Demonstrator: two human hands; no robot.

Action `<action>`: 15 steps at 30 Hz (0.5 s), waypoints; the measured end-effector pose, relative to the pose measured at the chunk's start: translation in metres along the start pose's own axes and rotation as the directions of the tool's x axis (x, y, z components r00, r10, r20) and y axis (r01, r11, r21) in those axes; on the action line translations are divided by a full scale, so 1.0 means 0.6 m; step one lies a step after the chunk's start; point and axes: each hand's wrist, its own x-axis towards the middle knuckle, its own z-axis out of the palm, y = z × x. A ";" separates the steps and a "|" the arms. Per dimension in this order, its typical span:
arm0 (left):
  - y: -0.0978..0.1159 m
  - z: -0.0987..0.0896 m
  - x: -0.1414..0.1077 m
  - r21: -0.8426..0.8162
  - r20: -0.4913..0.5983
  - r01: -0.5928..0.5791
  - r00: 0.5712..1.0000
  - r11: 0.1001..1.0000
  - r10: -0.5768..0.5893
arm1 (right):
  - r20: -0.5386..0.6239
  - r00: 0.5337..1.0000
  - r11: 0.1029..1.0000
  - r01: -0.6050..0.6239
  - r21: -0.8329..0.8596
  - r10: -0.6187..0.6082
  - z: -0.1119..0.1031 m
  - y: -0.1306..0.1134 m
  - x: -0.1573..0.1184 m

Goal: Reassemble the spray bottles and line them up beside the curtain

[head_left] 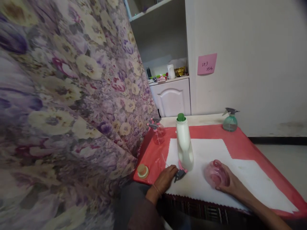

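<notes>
My right hand (225, 182) wraps round a see-through pink bottle (214, 175) from the right. That bottle has no top on, and its round neck faces up. My left hand (166, 179) is closed, its fingertips at a grey and pink spray head (180, 174) low over the white cloth (203, 188). Just behind the spray head stands a tall white jug (184, 143) with a green piece (181, 117) in its open mouth. A thin clear tube (164, 157) shows beyond my left hand; where it leads is unclear.
Pink spray bottles (158, 137) stand at the table's left edge, near the floral curtain (96, 95). A round cap (143, 171) lies at the front left. A green spray bottle (230, 123) is at the back right of the red table cover (242, 143). Behind is a cupboard (172, 97).
</notes>
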 end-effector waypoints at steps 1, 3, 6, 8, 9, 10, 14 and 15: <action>-0.004 -0.001 -0.003 -0.013 -0.012 -0.005 1.000 1.000 0.005 | 0.006 1.000 1.000 -0.006 0.007 0.006 0.000 -0.002 0.000; -0.012 0.001 -0.009 -0.032 -0.045 -0.006 0.999 0.999 0.004 | 0.028 0.999 0.999 -0.026 0.024 0.025 0.001 -0.005 0.000; -0.021 0.010 -0.018 -0.053 -0.092 0.004 0.996 0.999 -0.009 | 0.017 0.999 0.999 -0.031 0.027 0.030 0.003 -0.009 0.000; -0.027 0.021 -0.022 -0.061 -0.112 0.005 0.994 0.998 -0.012 | 0.002 1.000 0.999 -0.030 0.041 0.030 0.005 -0.013 0.001; -0.031 0.026 -0.024 -0.066 -0.123 0.007 0.992 0.998 -0.015 | 0.000 1.000 0.998 -0.031 0.050 0.031 0.005 -0.015 0.002; -0.035 0.032 -0.026 -0.072 -0.136 0.008 0.991 0.997 -0.018 | 0.001 0.999 0.998 -0.033 0.058 0.033 0.006 -0.016 0.004; -0.051 0.044 -0.025 -0.096 -0.176 0.016 0.984 0.995 -0.033 | -0.046 0.998 0.995 -0.031 0.098 0.036 0.001 -0.021 0.017; -0.054 0.045 -0.024 -0.096 -0.175 0.019 0.984 0.995 -0.036 | -0.074 0.997 0.993 -0.019 0.115 0.028 -0.002 -0.022 0.022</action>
